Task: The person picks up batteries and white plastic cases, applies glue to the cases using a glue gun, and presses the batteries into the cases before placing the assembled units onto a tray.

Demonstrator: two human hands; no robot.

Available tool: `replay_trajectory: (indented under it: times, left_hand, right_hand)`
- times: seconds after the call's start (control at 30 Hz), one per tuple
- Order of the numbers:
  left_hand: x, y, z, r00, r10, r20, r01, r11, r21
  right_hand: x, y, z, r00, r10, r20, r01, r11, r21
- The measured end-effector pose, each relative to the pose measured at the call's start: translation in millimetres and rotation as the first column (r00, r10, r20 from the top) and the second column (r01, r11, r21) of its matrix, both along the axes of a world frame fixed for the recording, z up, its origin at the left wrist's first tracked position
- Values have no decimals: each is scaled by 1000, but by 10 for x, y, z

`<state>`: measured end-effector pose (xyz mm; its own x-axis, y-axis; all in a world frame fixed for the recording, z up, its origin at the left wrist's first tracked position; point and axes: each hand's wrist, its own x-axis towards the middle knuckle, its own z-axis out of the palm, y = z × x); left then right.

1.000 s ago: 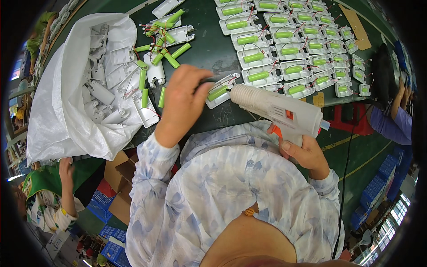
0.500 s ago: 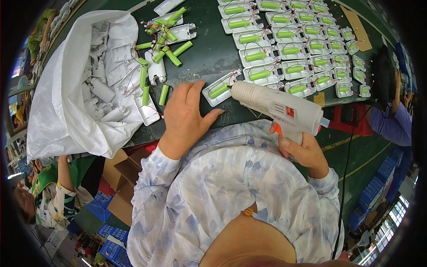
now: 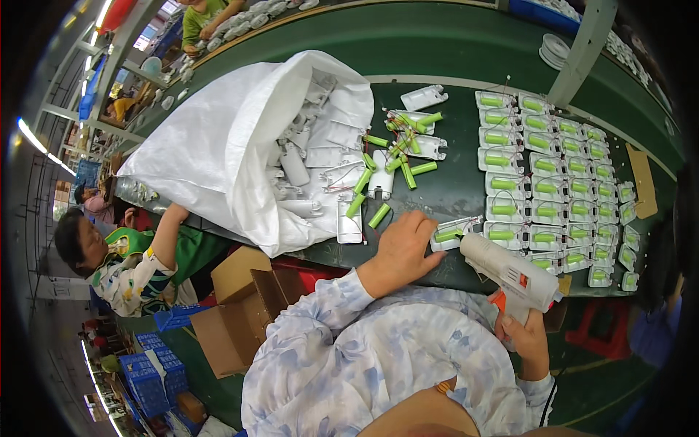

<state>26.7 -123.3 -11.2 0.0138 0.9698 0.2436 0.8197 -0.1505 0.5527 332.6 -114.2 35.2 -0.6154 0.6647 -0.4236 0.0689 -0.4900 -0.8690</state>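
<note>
My right hand (image 3: pixel 526 336) is wrapped round the handle of a white glue gun (image 3: pixel 510 271) with an orange trigger. Its nozzle points left, at a white plastic housing (image 3: pixel 456 231) that lies on the bench with a green battery cell in it. Whether the nozzle tip touches the cell is too small to tell. My left hand (image 3: pixel 404 251) rests palm down at the left end of this housing, thumb and fingers apart. Left of that hand, a loose green battery cell (image 3: pixel 378 215) lies beside another white housing (image 3: pixel 349 220).
Rows of white housings with green cells and thin wires (image 3: pixel 542 185) cover the bench's right part. A heap of loose cells (image 3: pixel 402 149) lies mid-bench. At the left, a white sack (image 3: pixel 218 156) holds white housings. A cardboard box (image 3: pixel 237 320) and another person (image 3: pixel 138 262) are beyond it.
My view has swung, so the bench and hands appear farther right and lower. Glue gun and left hand stay by the same housing.
</note>
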Motion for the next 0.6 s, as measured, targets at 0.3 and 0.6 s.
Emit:
replay_trajectory:
  times: [0.3,0.6]
  left_hand:
    - [-63,71,97,994,59,-87,-60,998,-7]
    - [-205,266,82,993,115,-41,-100,959,266]
  right_hand:
    - [-32,-45,16,994,-77,-76,83,994,69]
    - [-365,91,-30,944,-198,-265,200,980,-20]
